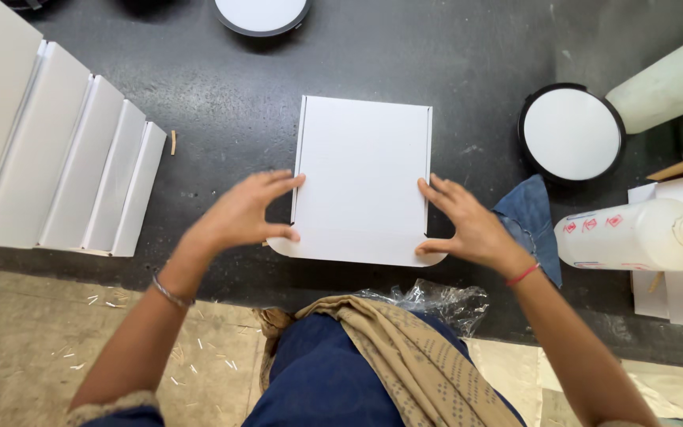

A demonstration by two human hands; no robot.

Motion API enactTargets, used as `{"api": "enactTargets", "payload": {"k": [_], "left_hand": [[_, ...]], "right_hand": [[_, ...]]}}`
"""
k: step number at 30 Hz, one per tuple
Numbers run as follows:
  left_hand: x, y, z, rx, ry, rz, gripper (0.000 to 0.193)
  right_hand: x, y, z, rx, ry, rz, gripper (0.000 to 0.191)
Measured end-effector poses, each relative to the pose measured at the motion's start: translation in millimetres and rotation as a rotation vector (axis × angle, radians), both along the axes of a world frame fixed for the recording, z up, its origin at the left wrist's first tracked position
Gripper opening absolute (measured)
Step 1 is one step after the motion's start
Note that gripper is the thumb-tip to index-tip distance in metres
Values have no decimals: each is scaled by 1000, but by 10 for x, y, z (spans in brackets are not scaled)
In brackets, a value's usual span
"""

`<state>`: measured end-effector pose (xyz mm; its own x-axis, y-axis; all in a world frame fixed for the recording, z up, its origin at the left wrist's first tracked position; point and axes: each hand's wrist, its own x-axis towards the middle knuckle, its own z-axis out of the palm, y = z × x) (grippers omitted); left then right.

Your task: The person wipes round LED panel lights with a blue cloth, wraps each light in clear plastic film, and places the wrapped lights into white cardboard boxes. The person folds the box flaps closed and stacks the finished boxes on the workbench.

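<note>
A flat white cardboard box (361, 178) lies in the middle of a dark, scuffed worktop (223, 103), just in front of the person. Its long axis runs away from the person, and a rounded flap at the near end points back toward the body. The left hand (243, 212) presses against the box's left edge, fingers spread and thumb hooked onto the near corner; the right hand (468, 225) does the same on the right edge (neither hand is clenched, both brace the sides with loose, extended fingers).

To the left, a row of white folded boxes (57, 158) leans in a stack. To the right sit a round black-rimmed disc (571, 133), a blue cloth (530, 213), and two pale plastic bottles (634, 233) lying on their sides. Another round disc (261, 14) lies at the far edge. Crumpled clear plastic (436, 300) rests at the near edge, above a dusty floor (25, 340) strewn with small chips.
</note>
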<state>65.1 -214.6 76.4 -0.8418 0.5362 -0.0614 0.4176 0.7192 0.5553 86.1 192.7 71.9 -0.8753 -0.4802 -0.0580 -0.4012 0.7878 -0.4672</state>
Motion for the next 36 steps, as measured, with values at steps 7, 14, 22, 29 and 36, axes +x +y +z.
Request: {"api": "enactTargets", "payload": {"k": [7, 14, 22, 29, 36], "left_hand": [[246, 218, -299, 240, 98, 182, 90], [286, 182, 87, 543, -5, 140, 71], [-599, 223, 1102, 391, 164, 425, 66], [-779, 313, 1198, 200, 700, 291, 25], [-935, 155, 1290, 115, 666, 143, 20]], "right_hand": [[161, -163, -201, -158, 112, -126, 106], [133, 73, 186, -480, -138, -162, 83], [-866, 149, 1090, -642, -284, -354, 62], [-878, 218, 1223, -400, 456, -52, 34], [-940, 273, 1367, -233, 486, -32, 23]]}}
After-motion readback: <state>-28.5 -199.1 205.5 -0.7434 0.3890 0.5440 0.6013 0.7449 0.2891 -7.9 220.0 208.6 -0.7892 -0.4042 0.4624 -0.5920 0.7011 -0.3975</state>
